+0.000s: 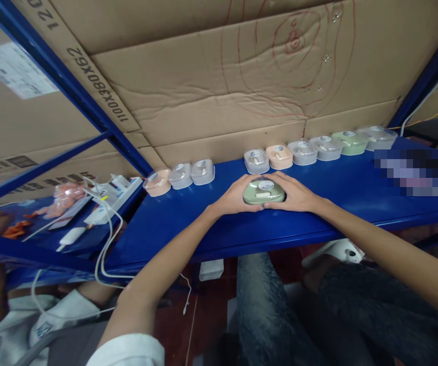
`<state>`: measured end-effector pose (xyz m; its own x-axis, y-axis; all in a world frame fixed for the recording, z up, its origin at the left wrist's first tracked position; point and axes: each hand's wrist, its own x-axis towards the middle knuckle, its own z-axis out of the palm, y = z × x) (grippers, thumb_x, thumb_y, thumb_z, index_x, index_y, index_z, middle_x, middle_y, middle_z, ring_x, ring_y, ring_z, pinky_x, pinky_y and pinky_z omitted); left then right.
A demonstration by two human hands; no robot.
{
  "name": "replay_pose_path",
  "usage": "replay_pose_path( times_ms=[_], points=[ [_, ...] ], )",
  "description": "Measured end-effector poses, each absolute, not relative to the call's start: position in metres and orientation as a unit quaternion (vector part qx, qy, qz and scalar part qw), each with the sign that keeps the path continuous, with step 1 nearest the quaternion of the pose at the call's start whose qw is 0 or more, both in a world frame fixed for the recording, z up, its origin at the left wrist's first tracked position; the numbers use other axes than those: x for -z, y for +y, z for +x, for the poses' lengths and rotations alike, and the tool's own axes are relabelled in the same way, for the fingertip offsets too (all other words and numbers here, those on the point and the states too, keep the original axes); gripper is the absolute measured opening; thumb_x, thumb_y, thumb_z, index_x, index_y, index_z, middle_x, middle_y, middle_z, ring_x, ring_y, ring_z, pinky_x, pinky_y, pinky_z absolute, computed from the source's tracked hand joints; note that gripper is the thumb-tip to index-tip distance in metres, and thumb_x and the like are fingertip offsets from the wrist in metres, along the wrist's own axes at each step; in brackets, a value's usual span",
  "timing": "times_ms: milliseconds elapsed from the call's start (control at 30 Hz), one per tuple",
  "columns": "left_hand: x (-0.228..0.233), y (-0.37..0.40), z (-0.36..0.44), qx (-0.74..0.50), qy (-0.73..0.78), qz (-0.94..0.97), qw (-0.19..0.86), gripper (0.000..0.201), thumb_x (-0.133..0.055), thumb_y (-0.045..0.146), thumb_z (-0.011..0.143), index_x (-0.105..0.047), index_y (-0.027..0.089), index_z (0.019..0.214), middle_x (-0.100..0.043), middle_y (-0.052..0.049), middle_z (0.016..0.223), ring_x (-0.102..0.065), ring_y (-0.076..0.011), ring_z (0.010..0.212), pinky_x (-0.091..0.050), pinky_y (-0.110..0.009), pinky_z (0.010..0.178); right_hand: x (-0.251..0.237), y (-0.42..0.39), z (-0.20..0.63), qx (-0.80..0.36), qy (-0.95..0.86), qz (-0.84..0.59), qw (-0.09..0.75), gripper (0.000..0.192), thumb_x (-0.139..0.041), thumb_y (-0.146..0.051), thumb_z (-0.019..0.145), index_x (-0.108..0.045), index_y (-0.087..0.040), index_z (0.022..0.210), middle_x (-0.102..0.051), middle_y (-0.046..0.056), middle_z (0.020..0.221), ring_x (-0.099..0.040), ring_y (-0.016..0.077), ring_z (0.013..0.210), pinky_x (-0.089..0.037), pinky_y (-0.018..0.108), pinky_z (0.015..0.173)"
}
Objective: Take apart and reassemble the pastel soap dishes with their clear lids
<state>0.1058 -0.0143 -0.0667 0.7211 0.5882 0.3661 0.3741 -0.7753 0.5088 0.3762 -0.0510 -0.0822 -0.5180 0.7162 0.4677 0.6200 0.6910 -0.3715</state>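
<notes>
- My left hand lay palm down, fingers curved inward toward the right, thumb stretched along the far side.
- My right hand mirrored it, fingers curled toward the left, and both closed on the same small case between them.
- The fingertips of the two hands nearly met.
- Both forearms were bare and reached forward, converging from the lower corners.
- A white sleeve showed at my left upper arm.
</notes>
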Motion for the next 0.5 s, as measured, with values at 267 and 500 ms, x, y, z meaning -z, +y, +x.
replay_pose_path(
  times_ms=[267,500],
  points=[
    [0.0680,-0.0131,0.1063,-0.267,0.265,0.902,0.211,0.109,-0.097,0.059,0.073,-0.045,0.026,0.163,-0.056,-0.018,0.163,-0.056,-0.0413,0.149,-0.045,-0.060,0.125,0.0890,-0.0459,0.3773,-0.071,-0.861,-0.386,0.322,0.093,-0.077,-0.079,0.086,-0.053,-0.025,0.159,-0.066,0.018,0.145,-0.066,0.0416,0.135,-0.056,0.064,0.113],
    [0.0641,-0.0169,0.1066,-0.266,0.277,0.892,0.239,0.117,-0.099,0.056,0.072,-0.038,0.026,0.168,-0.063,-0.018,0.155,-0.061,-0.0409,0.144,-0.047,-0.059,0.122,0.0845,-0.0475,0.3764,-0.079,-0.849,-0.397,0.340,0.084,-0.077,-0.076,0.088,-0.059,-0.026,0.152,-0.069,0.017,0.140,-0.070,0.0411,0.128,-0.058,0.063,0.108]
  ],
)
